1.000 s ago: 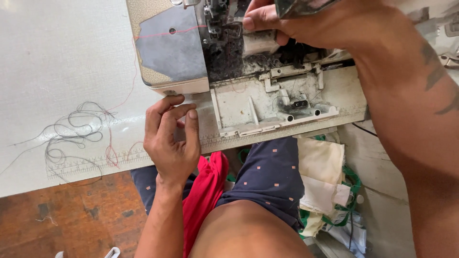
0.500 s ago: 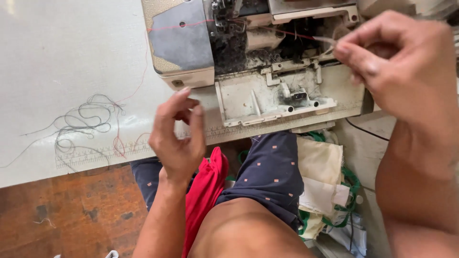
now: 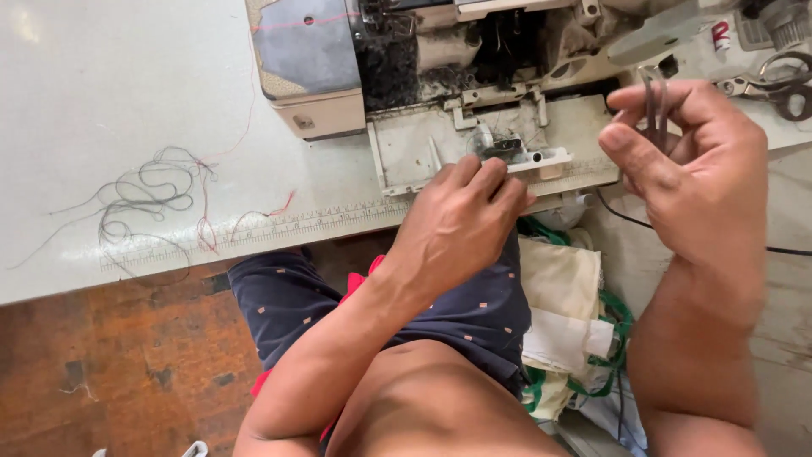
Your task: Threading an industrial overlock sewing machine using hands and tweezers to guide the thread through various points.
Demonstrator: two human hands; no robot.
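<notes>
L hand (image 3: 461, 222) down at front edge of the sewing machine (image 3: 474, 93) bed, fingers curled loosely, tips resting on/just by the presser-foot area (image 3: 507, 151); nothing clearly pinched, can't tell if a thread is under the tips. R hand (image 3: 694, 173) raised to the right of the bed, thumb and index closed narrow on a pair of tweezers (image 3: 653, 106), thin grey metal, tips pointing up toward the machine. Tweezers clear of the bed, not touching machine.

Machine looks like an overlock type w/ front cover open, dark lint packed inside the looper area (image 3: 397, 72). Red thread (image 3: 292, 24) runs across the grey side cover. Scissors (image 3: 782, 85) lie on the table far right, well apart from R hand.

White table (image 3: 101, 93) w/ printed ruler strip (image 3: 279, 227) along front edge; loose tangle of dark and red thread scraps (image 3: 156, 195) left, near the ruler. Under table: person's lap in dotted navy shorts (image 3: 474, 313), red cloth (image 3: 359, 279) beside, cream fabric pile (image 3: 562, 313) to the right.
</notes>
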